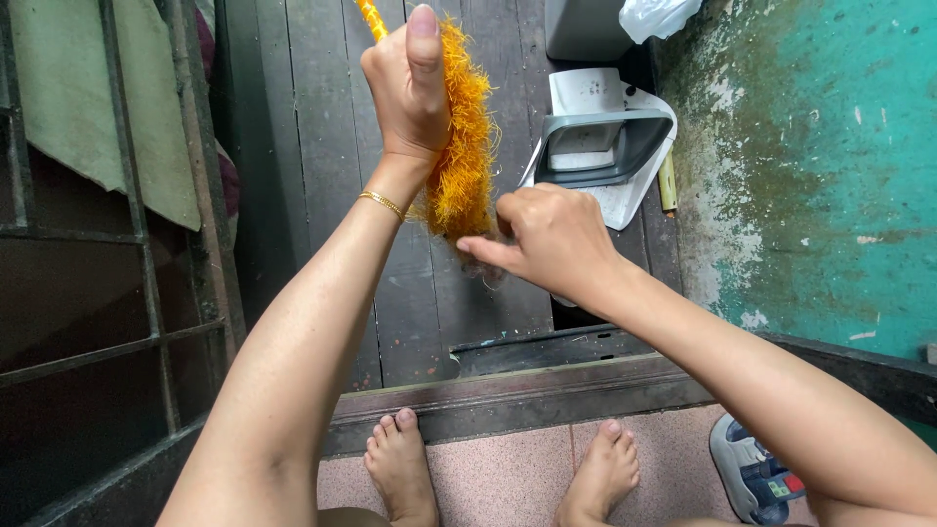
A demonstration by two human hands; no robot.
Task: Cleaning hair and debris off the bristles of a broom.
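Leftmost in the frame stands a dark metal grille (146,293) with a pale green cloth (88,98) behind its bars. Next to it, the left hand (408,88) rises at upper centre, fingers wrapped tight around the shaft of a fluffy orange fibre duster (467,146), thumb laid straight along it. A thin gold bangle (383,203) circles that wrist. The duster's shaggy head hangs just right of and below this fist, its long axis running near vertical in the frame, slightly tilted, with the orange handle leaving the top edge, where it is cut off. At the head's lower end the right hand (551,239) pinches its fingertips together on the fibres; what sits between them is a greyish tuft, too blurred to make out. Further right, a grey plastic dustpan (600,141) lies on the dark wooden floorboards (322,117), partly hidden by the right hand. Two bare feet (400,468) rest on pink tiles at the bottom, a grey sandal (752,473) beside them, and a weathered teal wall (830,166) fills the right side.
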